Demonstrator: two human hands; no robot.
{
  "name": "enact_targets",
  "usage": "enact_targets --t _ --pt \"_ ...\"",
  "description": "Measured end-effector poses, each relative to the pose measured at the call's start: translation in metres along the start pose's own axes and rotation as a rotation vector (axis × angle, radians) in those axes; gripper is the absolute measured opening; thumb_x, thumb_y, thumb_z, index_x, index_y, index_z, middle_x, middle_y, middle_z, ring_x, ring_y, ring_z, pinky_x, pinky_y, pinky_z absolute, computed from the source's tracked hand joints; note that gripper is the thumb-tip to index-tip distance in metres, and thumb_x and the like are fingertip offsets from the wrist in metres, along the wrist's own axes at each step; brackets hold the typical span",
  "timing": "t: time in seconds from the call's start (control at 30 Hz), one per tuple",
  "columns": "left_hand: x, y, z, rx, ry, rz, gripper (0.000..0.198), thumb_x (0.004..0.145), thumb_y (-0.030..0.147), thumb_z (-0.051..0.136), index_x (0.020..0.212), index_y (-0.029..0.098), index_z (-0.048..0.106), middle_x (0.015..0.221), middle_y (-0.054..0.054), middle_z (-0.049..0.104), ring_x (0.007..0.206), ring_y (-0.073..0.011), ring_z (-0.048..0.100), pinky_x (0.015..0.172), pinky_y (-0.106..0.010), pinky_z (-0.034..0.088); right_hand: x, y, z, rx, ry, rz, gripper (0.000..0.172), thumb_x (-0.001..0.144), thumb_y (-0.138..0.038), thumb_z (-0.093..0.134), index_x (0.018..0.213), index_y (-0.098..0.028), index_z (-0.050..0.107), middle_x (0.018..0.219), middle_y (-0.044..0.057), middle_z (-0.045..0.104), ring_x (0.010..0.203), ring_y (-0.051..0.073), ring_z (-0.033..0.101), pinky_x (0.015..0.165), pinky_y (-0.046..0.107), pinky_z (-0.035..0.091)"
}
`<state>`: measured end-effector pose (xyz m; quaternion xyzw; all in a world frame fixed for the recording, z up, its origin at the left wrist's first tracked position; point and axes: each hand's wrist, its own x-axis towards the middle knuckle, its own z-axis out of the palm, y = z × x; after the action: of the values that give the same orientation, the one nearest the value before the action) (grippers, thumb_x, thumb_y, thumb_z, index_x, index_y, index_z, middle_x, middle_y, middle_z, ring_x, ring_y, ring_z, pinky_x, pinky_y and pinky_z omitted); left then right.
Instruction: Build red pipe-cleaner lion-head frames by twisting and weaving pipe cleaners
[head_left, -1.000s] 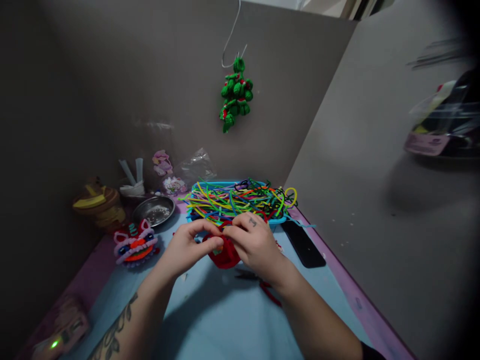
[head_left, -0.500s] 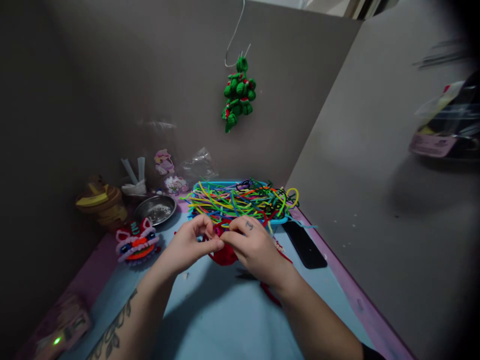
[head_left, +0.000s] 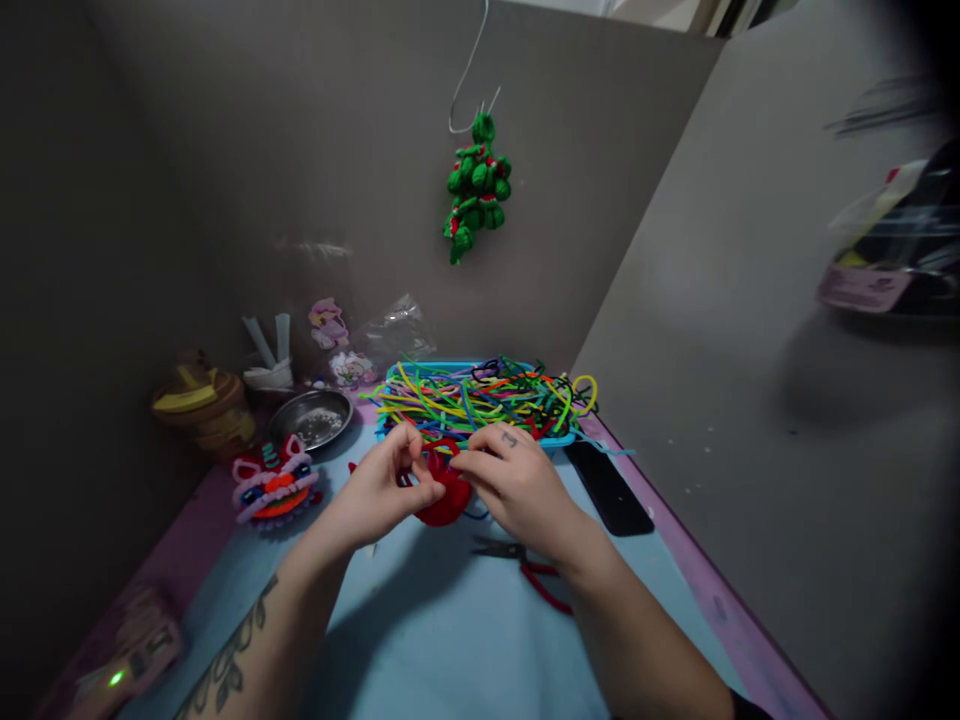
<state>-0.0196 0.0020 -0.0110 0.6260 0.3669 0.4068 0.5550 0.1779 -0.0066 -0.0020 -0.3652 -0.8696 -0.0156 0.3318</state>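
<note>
My left hand [head_left: 382,487] and my right hand [head_left: 517,484] meet over a red pipe-cleaner piece [head_left: 444,498] above the light blue mat [head_left: 450,630]. Both hands pinch the red piece with closed fingers, left from the left side, right from the upper right. Just behind them a blue tray [head_left: 559,440] holds a heap of many-coloured pipe cleaners [head_left: 480,400]. Small scissors with red handles [head_left: 525,565] lie on the mat under my right wrist.
A pink and red pipe-cleaner lion head [head_left: 274,485] lies at the left, with a metal dish [head_left: 311,418] and a brown-yellow object [head_left: 201,405] behind it. A black flat object [head_left: 607,490] lies right of the tray. Green pipe-cleaner figures [head_left: 476,190] hang on the grey wall.
The red piece has been turned and lifted slightly between my fingers. My right hand shifted a little to the right, uncovering the scissors.
</note>
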Motion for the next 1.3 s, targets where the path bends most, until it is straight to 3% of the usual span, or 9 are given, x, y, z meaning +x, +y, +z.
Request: enact_targets --t 0.37,0.67,0.87,1.03,1.2,1.3 --pt "0.002 0.007 -0.007 -0.129 0.048 -0.055 0.039 0.065 0.028 0.078 0.081 0.019 0.044 0.066 0.005 0.062 0.053 -0.0067 0.052 0.051 -0.017 0.037 0.002 -0.001 -0.001 0.074 0.136 0.12 0.014 0.087 -0.015 0.054 0.089 -0.019 0.068 0.087 0.006 0.064 0.083 0.018 0.057 0.077 0.032 0.046" --pt "0.002 0.009 -0.006 -0.07 0.17 0.054 0.03 0.069 0.021 0.075 0.073 0.017 0.046 0.069 0.003 0.063 0.061 -0.007 0.055 0.059 -0.019 0.044 0.004 -0.005 -0.008 0.329 0.242 0.251 0.012 0.083 -0.012 0.059 0.081 -0.019 0.069 0.079 0.003 0.066 0.075 0.014 0.062 0.07 0.025 0.047" --pt "-0.001 0.011 -0.007 -0.058 0.124 0.095 0.029 0.071 0.021 0.074 0.074 0.017 0.046 0.072 0.002 0.064 0.063 -0.0074 0.055 0.06 -0.019 0.044 0.005 -0.005 -0.011 0.364 0.226 0.364 0.009 0.079 -0.012 0.063 0.08 -0.02 0.068 0.076 0.001 0.067 0.073 0.014 0.061 0.069 0.026 0.047" --pt "-0.003 0.01 -0.009 -0.025 0.047 0.114 0.027 0.075 0.022 0.072 0.076 0.017 0.046 0.076 0.0 0.062 0.067 -0.0086 0.054 0.062 -0.021 0.045 0.004 -0.002 -0.011 0.404 0.188 0.345 0.013 0.081 -0.013 0.061 0.084 -0.021 0.07 0.08 0.002 0.068 0.077 0.014 0.062 0.071 0.027 0.047" --pt "-0.007 0.007 -0.017 0.026 -0.03 0.134 0.023 0.079 0.023 0.069 0.08 0.018 0.047 0.081 -0.001 0.061 0.072 -0.0094 0.055 0.065 -0.022 0.046 0.005 0.004 -0.013 0.509 0.027 0.329 0.02 0.082 -0.015 0.059 0.093 -0.022 0.073 0.085 0.003 0.071 0.078 0.014 0.063 0.072 0.027 0.048" --pt "-0.008 0.005 -0.022 0.056 -0.062 0.154 0.022 0.08 0.023 0.068 0.081 0.018 0.047 0.083 -0.002 0.061 0.073 -0.0101 0.055 0.066 -0.023 0.046 0.005 0.006 -0.012 0.668 -0.069 0.396 0.023 0.081 -0.017 0.058 0.096 -0.023 0.074 0.089 0.003 0.073 0.079 0.014 0.065 0.073 0.027 0.049"
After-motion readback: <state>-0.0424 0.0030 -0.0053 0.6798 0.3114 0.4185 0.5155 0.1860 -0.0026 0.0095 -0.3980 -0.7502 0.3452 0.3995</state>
